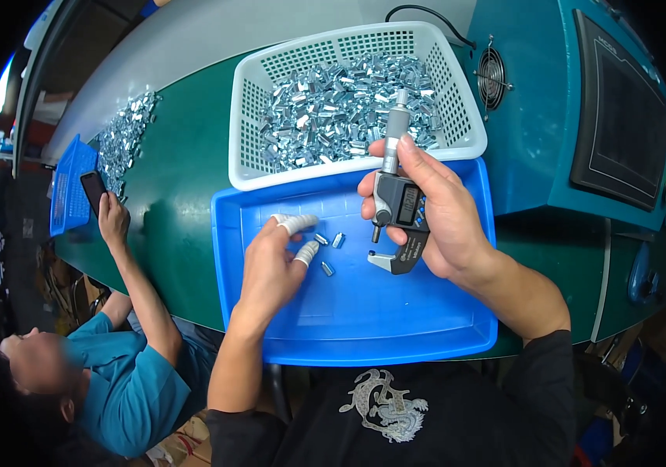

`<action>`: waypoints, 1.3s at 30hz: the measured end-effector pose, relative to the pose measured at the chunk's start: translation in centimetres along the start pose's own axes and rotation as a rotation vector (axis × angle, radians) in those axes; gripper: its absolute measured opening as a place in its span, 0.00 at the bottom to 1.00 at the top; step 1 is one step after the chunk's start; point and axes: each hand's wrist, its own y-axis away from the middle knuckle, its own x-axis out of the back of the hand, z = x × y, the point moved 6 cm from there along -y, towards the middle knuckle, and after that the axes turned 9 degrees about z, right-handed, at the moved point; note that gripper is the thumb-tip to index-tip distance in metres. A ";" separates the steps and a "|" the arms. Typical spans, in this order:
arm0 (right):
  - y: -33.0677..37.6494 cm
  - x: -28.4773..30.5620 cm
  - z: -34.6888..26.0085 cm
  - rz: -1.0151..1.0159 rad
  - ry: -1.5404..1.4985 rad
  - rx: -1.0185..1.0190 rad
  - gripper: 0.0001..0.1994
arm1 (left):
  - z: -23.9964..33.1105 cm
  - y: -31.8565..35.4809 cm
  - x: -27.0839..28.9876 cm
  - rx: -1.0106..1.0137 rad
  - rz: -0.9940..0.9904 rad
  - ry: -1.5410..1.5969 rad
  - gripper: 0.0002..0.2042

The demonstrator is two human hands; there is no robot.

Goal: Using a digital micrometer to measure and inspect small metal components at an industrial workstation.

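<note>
A digital micrometer (400, 201) with a grey barrel and small display is gripped in my right hand (449, 214). Its frame points down over the blue tray (348, 342), and nothing sits between its measuring faces. My left hand (270, 261), with white wrapping on thumb and a finger, reaches low into the tray. Its thumb and finger are apart, close beside a small silvery metal piece (320, 239); I cannot tell if they touch it. A second metal piece (338, 240) and a third metal piece (327, 268) lie just right of that hand.
Behind the tray, a white perforated basket (241, 148) holds a heap of similar metal pieces (348, 109). At right stands a teal machine (531, 109) with a dark screen (621, 117). On the left, a co-worker holds a phone (94, 191) near a blue basket (72, 183) and loose pieces (126, 140).
</note>
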 end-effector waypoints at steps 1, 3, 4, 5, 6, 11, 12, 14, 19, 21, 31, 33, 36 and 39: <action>0.0 -0.1 0.0 -0.003 0.006 -0.009 0.21 | -0.3 0.0 -0.2 0.010 0.003 0.004 0.16; -0.2 -0.2 -0.1 0.008 0.005 -0.004 0.21 | 0.1 -0.1 -0.8 -0.197 -0.028 -0.089 0.17; -0.4 -0.4 -0.1 0.001 0.008 -0.006 0.21 | 0.3 -0.2 -0.6 -0.189 -0.009 -0.103 0.16; -0.5 -0.4 0.0 0.002 0.004 -0.005 0.21 | 0.1 -0.3 -0.8 -0.184 -0.001 -0.107 0.16; -0.6 -0.5 -0.1 0.001 -0.001 -0.001 0.21 | 0.1 -0.3 -0.8 -0.221 0.012 -0.104 0.15; 0.0 -0.6 -0.3 0.063 -0.016 -0.029 0.19 | -0.3 -0.3 -0.2 -0.083 0.035 -0.060 0.10; 0.0 -0.4 -0.2 0.067 -0.018 -0.031 0.19 | -0.7 -0.2 -0.3 0.030 0.020 0.115 0.10; 0.0 -0.1 0.1 0.073 -0.025 -0.030 0.18 | -1.0 0.4 -0.9 0.192 -0.012 0.536 0.10; 0.4 0.5 0.5 0.077 -0.026 -0.027 0.18 | 0.4 1.8 -2.6 0.256 -0.151 0.912 0.13; 0.7 0.3 0.2 0.081 -0.031 -0.021 0.18 | 1.8 2.3 -2.7 0.228 -0.172 0.950 0.13; -0.3 -0.4 -0.1 -0.006 -0.073 -0.036 0.22 | 2.5 1.9 -2.6 0.225 -0.216 1.130 0.12; -0.4 -0.3 -0.2 -0.022 -0.074 -0.027 0.23 | 2.8 1.7 -2.5 0.206 -0.218 1.091 0.12; -0.4 -0.1 0.0 -0.024 -0.062 -0.009 0.23 | 2.7 1.9 -2.5 0.257 -0.224 1.087 0.13; -0.2 0.1 0.2 -0.036 -0.065 -0.019 0.23 | 2.7 2.0 -2.8 0.269 -0.226 1.095 0.13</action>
